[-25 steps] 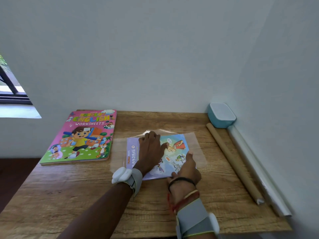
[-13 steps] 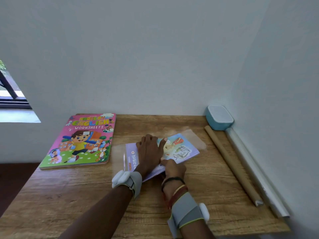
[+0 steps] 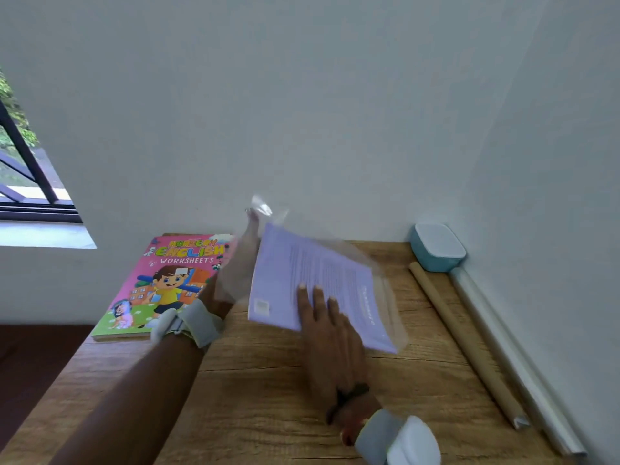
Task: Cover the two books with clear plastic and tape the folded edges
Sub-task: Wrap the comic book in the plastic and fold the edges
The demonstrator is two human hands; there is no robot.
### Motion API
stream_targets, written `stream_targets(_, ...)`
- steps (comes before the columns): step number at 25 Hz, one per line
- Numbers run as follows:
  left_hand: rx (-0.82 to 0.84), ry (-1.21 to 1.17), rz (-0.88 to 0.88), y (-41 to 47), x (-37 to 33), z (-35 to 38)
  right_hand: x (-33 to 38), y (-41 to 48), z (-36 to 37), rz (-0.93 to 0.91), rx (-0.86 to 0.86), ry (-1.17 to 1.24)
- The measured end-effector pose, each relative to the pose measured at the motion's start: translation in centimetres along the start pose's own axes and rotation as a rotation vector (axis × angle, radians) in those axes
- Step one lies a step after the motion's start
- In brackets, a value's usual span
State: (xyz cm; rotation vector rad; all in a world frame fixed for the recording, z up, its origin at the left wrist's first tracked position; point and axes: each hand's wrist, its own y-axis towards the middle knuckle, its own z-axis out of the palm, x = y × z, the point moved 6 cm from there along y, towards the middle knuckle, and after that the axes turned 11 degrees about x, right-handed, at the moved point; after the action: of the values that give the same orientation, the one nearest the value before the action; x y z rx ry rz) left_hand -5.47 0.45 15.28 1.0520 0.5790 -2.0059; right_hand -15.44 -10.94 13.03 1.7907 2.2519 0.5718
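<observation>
Now the purple book (image 3: 315, 280) sits near the middle of the table (image 3: 268, 414), toward its far edge, tilted, with its far-left corner raised and its plain back cover facing up. That cover is pale lilac and matte, printed with lines of small text too blurred to read, and it has a small white barcode patch at its near-left corner. A clear plastic sheet (image 3: 385, 297) wraps loosely around it: thin, glossy and crinkled, standing up past the book's raised corner and reaching out beyond its right edge.

The right hand (image 3: 332, 333) lies over the book's near edge, its fingers straight and flat on the cover and curled round nothing. The left hand (image 3: 240, 263) reaches up behind the plastic at the book's left side. It is blurred and veiled by the sheet, so I cannot tell its grip.

At the table's far-left corner a second book (image 3: 167, 280) lies flat, with a glossy pink cover showing a cartoon child. The tabletop is wood-grained and brown. Along its right edge lie a brown paper roll (image 3: 466, 340) and a pale roll (image 3: 510, 357), and a rounded blue box (image 3: 436, 248) sits in the far-right corner.
</observation>
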Motion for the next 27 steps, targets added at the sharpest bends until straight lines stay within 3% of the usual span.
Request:
stream_targets(1,0.068,-0.019,-0.045,-0.2,0.3,-0.1,0.0,-1.0,1.7,0.020,0.094,0.014)
stream_targets(4,-0.142,0.257,-0.095,-1.4,1.2,-5.5,0.2,-3.9,6.0,0.023,0.365,0.044)
stream_targets(7,-0.249,0.511,-0.317,-2.3,1.7,-10.3,-0.2,-5.4,7.6,0.033,0.555,0.061)
stream_targets(9,-0.237,0.673,-0.448,-2.5,1.2,-11.2,-0.3,-5.7,7.9,0.039,0.642,0.052)
stream_targets(13,-0.087,1.099,-0.588,-1.1,-0.2,-9.5,0.1,-5.5,7.5,0.037,0.647,0.023)
stream_targets(15,0.080,1.412,-0.568,0.4,0.5,-8.2,0.5,-4.8,6.8,-0.035,0.696,0.075)
stream_targets(17,0.180,1.580,-0.550,1.5,1.7,-7.2,0.1,-3.6,6.1,-0.095,0.719,0.111)
stream_targets(20,0.203,1.445,-0.630,2.8,2.7,-6.3,-0.3,-2.7,5.7,-0.165,0.642,0.040)
stream_targets(25,0.326,1.062,-1.009,2.9,4.2,-5.6,-0.4,-2.9,6.4,-0.169,0.591,-0.019)
stream_targets(27,0.286,1.044,-0.978,2.9,3.8,-5.8,-0.3,-2.7,6.1,-0.168,0.604,-0.004)
